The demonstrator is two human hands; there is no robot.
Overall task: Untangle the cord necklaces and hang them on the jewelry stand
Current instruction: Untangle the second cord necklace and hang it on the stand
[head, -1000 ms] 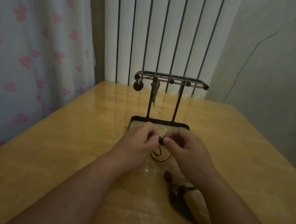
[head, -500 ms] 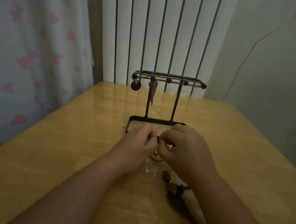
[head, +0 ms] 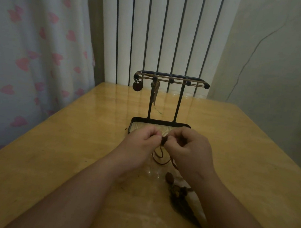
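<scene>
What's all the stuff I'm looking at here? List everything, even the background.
jewelry stand: one, black metal, mid-table, just beyond the hands
round pendant: one, dark reddish, hanging from the stand's left end
tan cord piece: one, tan, hanging beside the stand's left post
dark cord: one, dark brown, between the hands, loops trailing onto the table
beaded feather pendant: one, dark, lying on the table by the right forearm
table: one, yellow wood
curtain: one, white with pink hearts, left
slatted panel: one, white with dark vertical lines, behind the table
wall: one, pale, right
left hand: one, pinches the cord
right hand: one, pinches the cord
</scene>
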